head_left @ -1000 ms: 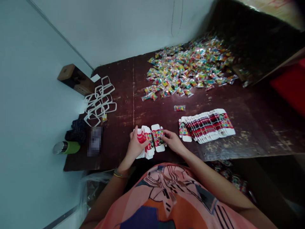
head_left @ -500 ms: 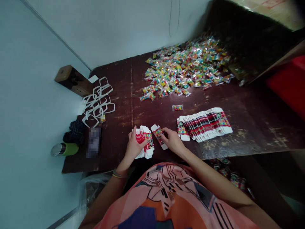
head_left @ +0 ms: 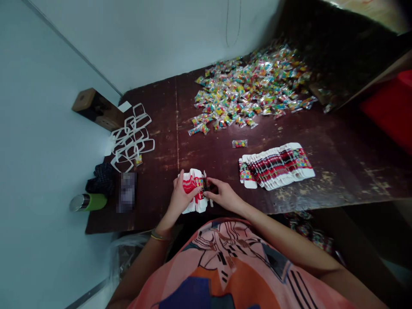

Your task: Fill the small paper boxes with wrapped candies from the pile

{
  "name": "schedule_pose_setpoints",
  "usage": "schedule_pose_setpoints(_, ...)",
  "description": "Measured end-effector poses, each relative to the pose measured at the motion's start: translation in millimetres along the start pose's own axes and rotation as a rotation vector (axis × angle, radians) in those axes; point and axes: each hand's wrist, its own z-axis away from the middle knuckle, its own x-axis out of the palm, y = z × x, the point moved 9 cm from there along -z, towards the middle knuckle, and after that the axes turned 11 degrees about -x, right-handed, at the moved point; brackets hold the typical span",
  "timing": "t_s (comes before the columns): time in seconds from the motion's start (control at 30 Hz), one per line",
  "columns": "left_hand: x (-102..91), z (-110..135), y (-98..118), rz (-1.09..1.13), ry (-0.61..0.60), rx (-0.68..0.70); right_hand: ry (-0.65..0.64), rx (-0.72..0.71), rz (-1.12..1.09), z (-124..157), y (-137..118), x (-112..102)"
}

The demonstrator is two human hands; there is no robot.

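Note:
My left hand (head_left: 181, 195) is wrapped round a short stack of flat printed candy boxes (head_left: 194, 207), red with white flaps, near the table's front edge. Beside that stack my right hand (head_left: 225, 195) pinches a single flat candy box (head_left: 211, 201), now turned nearly edge-on to me and close against the stack's right side. Whether it touches the stack I cannot tell. To the right lies a longer fanned row of the same flat boxes (head_left: 278, 167). One small candy packet (head_left: 240, 143) rests behind, between the two groups.
A heap of clear candy packets (head_left: 251, 92) covers the back of the dark table (head_left: 161, 103). White looped bands (head_left: 133, 137), a brown box (head_left: 98, 109), a dark cloth (head_left: 100, 179) and a green bottle (head_left: 88, 202) are at left. A dark open carton stands at back right.
My right hand has moved left, bringing the single box from lying face-up to nearly edge-on beside the stack. My left hand keeps its hold in the same place.

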Motion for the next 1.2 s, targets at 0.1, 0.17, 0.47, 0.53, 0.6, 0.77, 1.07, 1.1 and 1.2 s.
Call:
schedule_pose_setpoints(0.1,0.9,-0.5,-1.3,-0.001,0.002,-0.006,-0.037,0.011,-0.07,-0.8,3.6,-0.6)
schedule_pose_setpoints(0.17,1.2,-0.4,-2.3,0.001,0.006,-0.015,-0.061,0.004,-0.109,-1.9,4.1,-1.9)
schedule_pose_setpoints(0.47,0.0,-1.2,2.1,-0.006,0.019,-0.03,0.022,-0.004,-0.05,-4.9,11.7,-20.3)
schedule_pose_setpoints(0.53,0.3,-3.0,2.9,-0.031,0.021,-0.034,0.157,0.005,0.018,-3.7,13.4,-44.7)
schedule_pose_setpoints(0.6,0.3,-5.2,3.0,-0.05,0.029,-0.035,0.266,0.013,0.04,-0.5,13.5,-70.7)
schedule_pose_setpoints(0.77,1.0,-10.9,-0.1,-0.093,0.036,-0.039,0.397,-0.017,0.023,15.2,7.4,-128.1)
schedule_pose_setpoints(1.07,1.2,-13.9,0.9,-0.145,0.04,-0.013,0.841,0.048,0.139,81.1,25.1,-270.7)
schedule_pose_setpoints(1.1,1.2,-14.2,0.4,-0.152,0.039,-0.02,0.866,0.061,0.154,86.6,27.7,-280.6)
schedule_pose_setpoints(1.2,1.1,-15.3,-1.8,-0.161,0.038,-0.044,0.889,0.085,0.206,96.0,32.9,-294.8)
